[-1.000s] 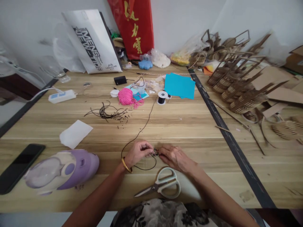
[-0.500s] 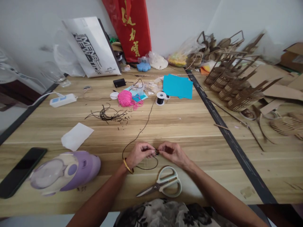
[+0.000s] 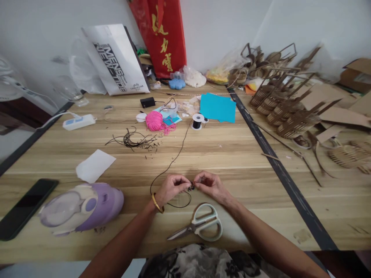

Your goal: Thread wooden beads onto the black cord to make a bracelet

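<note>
My left hand [image 3: 173, 187] and my right hand [image 3: 211, 186] meet above the table, thumbs and forefingers pinched on a small knotted piece of black cord [image 3: 191, 188]. Its fine detail is too small to make out. From there a thin black cord [image 3: 167, 168] loops round my left hand and runs up to a white spool [image 3: 198, 121] wound with black. Scissors [image 3: 199, 226] with pale handles lie just below my hands, blades pointing left. A gold bangle [image 3: 157, 203] circles my left wrist.
At left are a purple-and-white device [image 3: 87, 208], a black phone [image 3: 27, 208] and white paper [image 3: 95, 166]. Cut black cords [image 3: 131, 139], pink yarn [image 3: 154, 121] and blue sheets [image 3: 218, 108] lie farther back. Small woven baskets [image 3: 295, 116] crowd the right side.
Both hands stay pinched at the same spot, with fingers slightly shifted. The cord loop below them has drawn in a little. The view has shifted slightly.
</note>
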